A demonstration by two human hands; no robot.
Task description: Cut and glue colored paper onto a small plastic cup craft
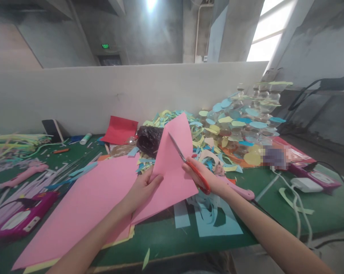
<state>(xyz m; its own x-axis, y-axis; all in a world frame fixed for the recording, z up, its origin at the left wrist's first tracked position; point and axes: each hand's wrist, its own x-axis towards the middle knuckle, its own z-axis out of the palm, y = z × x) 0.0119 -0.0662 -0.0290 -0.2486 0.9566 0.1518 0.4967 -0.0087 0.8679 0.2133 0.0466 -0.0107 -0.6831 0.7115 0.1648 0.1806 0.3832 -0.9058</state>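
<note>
A folded sheet of pink paper (172, 179) is held up off the table, tilted, its top narrowing to a rounded point. My left hand (145, 186) pinches its left side, thumb lying on the front. In my right hand (200, 175) are red-handled scissors (198, 175), their blades pointing up and left across the paper's face. Whether the blades are parted I cannot tell. Beneath my left forearm lies a larger stack of pink sheets (83, 205), with yellow paper showing under its edge.
Green and blue paper scraps (172, 118) heap behind my hands. Stacked clear cups with paper discs (240, 118) rise at right. Pink glue guns (25, 176) and purple power strips (26, 217) lie about the green table (157, 243). White cables (295, 201) hang off its right side.
</note>
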